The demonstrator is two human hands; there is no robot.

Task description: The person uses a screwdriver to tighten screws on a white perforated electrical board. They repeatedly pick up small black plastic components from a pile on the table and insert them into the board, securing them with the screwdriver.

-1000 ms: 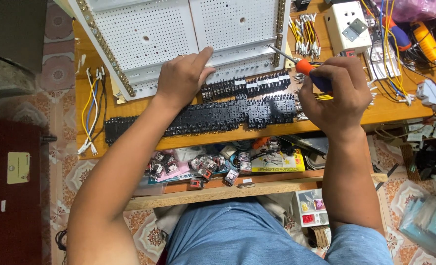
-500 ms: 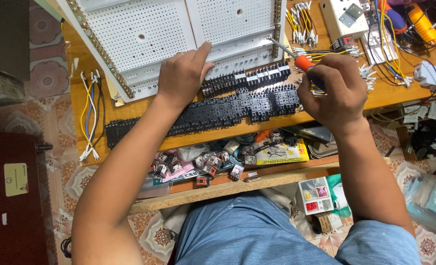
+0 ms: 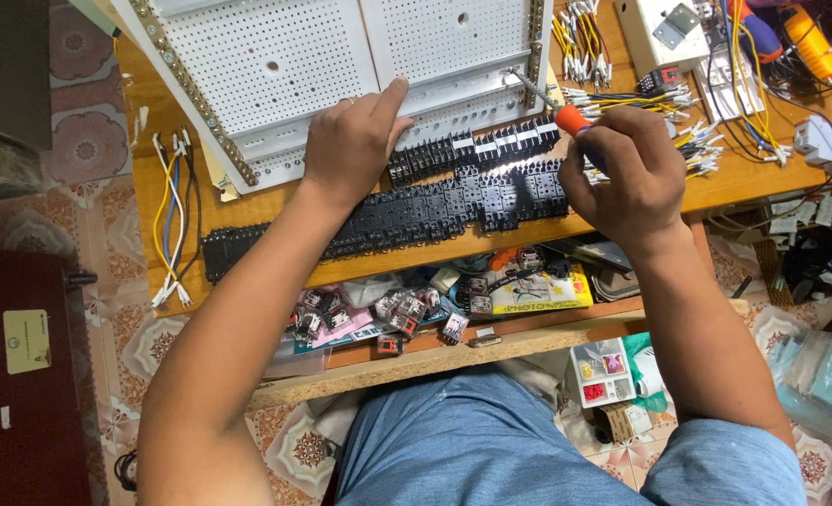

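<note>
Right hand (image 3: 633, 176) wrapped tight round the orange-handled screwdriver (image 3: 549, 106), upper right of centre — tip at the white perforated panel (image 3: 275, 56). Left hand (image 3: 350, 141) pressing flat on it, fingers spread — looks stiff and light; the handle seems the sure grip.

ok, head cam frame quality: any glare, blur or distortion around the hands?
Head view: even, soft light; mild glare on the white perforated panel; left hand and right hand sharp, as is the screwdriver; relay sockets dark with little detail; slight wide-angle bending at edges.
</note>
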